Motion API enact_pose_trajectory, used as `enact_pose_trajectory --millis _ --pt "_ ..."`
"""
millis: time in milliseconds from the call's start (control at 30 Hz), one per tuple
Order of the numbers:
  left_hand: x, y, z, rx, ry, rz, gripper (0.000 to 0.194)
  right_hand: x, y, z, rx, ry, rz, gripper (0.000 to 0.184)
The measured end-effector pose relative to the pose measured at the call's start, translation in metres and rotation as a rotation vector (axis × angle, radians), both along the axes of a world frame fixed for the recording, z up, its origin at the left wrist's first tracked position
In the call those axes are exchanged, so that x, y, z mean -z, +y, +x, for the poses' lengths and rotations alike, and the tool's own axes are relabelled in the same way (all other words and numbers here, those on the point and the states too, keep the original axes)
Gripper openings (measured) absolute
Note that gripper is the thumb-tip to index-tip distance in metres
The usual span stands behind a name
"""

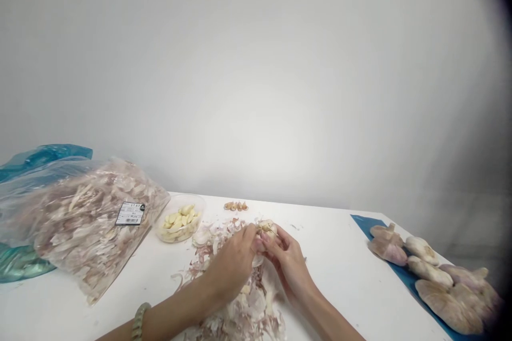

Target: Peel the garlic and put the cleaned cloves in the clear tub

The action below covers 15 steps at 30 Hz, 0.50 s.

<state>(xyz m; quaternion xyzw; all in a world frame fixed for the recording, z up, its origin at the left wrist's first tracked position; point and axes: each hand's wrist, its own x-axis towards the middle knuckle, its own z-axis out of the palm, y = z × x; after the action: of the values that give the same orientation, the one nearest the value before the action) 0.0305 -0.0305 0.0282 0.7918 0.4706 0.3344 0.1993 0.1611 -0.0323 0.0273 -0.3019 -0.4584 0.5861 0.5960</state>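
Note:
Both my hands meet over the middle of the white table (340, 256) around a garlic bulb (267, 229). My left hand (234, 264) is closed, its fingertips pinching the bulb's near side. My right hand (286, 258) is closed on the bulb from the right. A heap of papery garlic skins (244, 303) lies under and in front of my hands. A clear plastic tub (198, 203) of peeled cloves stands just left of the bulb.
A large clear bag (88, 218) stuffed with garlic skins lies at the left, with a teal bag (44, 153) behind it. Several whole garlic bulbs (432, 272) rest on a blue sheet (362, 221) at the right. Three small brown bits (236, 205) sit near the wall.

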Motion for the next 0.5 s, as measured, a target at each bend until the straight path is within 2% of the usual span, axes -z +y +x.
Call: enact_pose_trajectory --millis 267,500 --pt "0.008 0.005 0.002 0.036 -0.079 0.068 0.034 0.000 -0.004 -0.005 0.069 0.053 -0.046 0.029" --pt "0.012 0.009 0.005 0.033 -0.061 0.109 0.035 0.004 -0.004 -0.006 0.057 0.104 -0.082 0.026"
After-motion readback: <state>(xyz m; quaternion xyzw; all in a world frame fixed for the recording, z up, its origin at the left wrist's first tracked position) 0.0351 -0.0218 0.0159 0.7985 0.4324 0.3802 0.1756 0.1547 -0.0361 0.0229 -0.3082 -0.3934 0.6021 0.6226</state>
